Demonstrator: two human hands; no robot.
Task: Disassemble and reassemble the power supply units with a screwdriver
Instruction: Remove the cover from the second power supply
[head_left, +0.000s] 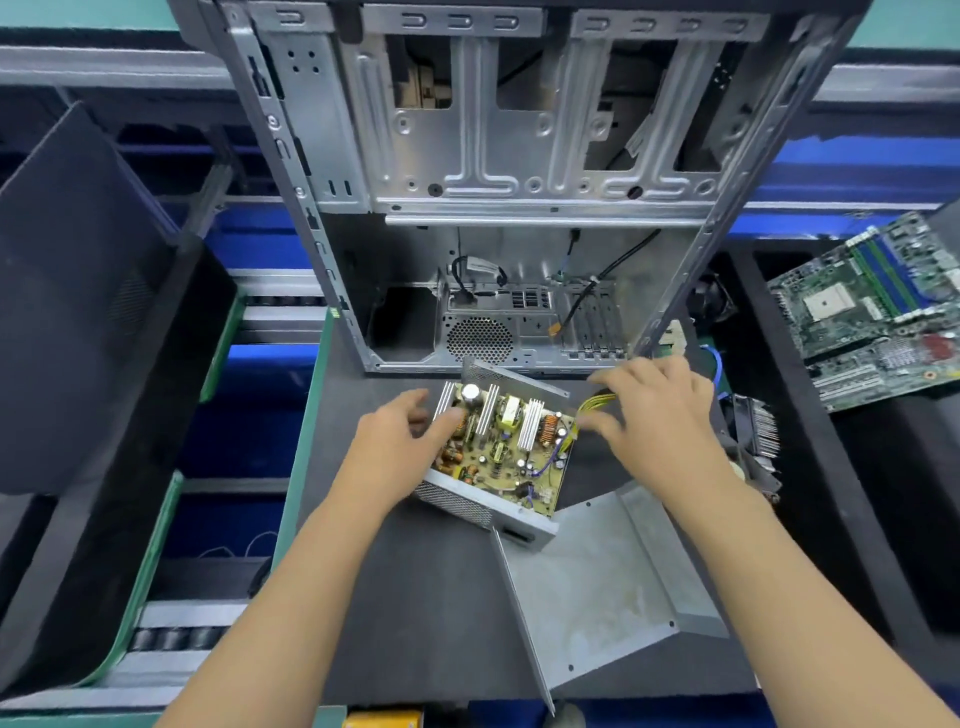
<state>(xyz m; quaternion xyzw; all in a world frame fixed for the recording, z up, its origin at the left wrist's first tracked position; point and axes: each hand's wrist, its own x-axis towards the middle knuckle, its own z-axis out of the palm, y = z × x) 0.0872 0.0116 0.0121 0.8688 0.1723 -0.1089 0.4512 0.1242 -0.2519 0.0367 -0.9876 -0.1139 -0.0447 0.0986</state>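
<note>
Left hand (410, 434) gripping power supply (498, 457) edge — lid (597, 582) beside

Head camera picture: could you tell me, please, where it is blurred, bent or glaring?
Head view: the right hand is smeared by motion blur, and the left hand slightly; the circuit board is fairly sharp; wide-angle distortion splays the case and bows the edges; lighting is even, with mild sheen on the metal cover.

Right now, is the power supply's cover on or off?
Off. The power supply shows its bare circuit board, and the metal cover lies open-side up on the mat beside it.
</note>
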